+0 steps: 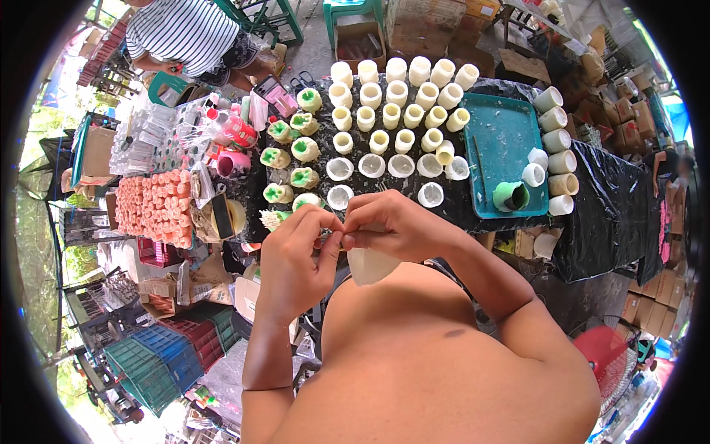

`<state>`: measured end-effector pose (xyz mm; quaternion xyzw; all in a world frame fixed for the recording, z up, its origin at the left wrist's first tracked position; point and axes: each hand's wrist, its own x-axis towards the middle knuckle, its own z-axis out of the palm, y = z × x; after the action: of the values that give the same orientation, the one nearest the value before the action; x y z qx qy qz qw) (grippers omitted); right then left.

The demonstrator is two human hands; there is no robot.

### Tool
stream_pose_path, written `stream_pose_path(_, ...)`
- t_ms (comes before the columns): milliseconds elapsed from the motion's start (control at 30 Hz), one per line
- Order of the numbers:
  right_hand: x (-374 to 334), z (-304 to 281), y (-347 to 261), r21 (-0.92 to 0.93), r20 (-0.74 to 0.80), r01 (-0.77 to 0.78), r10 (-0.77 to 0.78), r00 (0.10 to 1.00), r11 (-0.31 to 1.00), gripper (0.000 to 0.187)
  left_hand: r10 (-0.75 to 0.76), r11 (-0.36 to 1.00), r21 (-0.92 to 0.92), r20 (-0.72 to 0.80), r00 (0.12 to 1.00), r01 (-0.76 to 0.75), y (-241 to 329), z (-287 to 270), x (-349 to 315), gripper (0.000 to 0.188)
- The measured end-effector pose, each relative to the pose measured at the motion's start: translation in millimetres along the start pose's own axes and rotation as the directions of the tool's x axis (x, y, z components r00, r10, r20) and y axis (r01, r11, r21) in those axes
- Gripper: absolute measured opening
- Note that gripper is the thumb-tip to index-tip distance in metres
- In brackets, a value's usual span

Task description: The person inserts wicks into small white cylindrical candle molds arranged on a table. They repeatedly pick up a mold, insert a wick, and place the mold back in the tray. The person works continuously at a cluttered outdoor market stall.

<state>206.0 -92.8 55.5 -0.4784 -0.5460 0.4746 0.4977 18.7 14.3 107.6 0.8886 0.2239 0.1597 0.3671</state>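
Two hands [299, 251] [392, 222], one smooth whitish piece [372, 268]

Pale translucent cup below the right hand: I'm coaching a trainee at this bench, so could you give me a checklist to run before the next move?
1. Fingertips of left hand and right hand together: ok.
2. Pale translucent cup close to the right hand: ok, just below it.
3. What the fingertips pinch: cannot tell, too small.
4. Teal tray bare: not ok, a green cup is on it.
5. Cream cups arranged in rows: ok.
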Motion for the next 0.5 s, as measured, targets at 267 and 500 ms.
stream_pose_path(267,-1.4,5.6,-6.1,-0.102,-0.038,-0.001,-0.003,0.999,0.995,0.008,-0.345,0.566,-0.742,0.182,0.921,0.359,-22.4,28.8,-21.7,0.012)
stream_pose_path(500,-4.8,6.9,-1.4,-0.103,-0.031,0.001,-0.004,0.999,0.995,0.010,-0.353,0.449,-0.839,0.147,0.924,0.306,-27.8,32.0,-25.9,0.016)
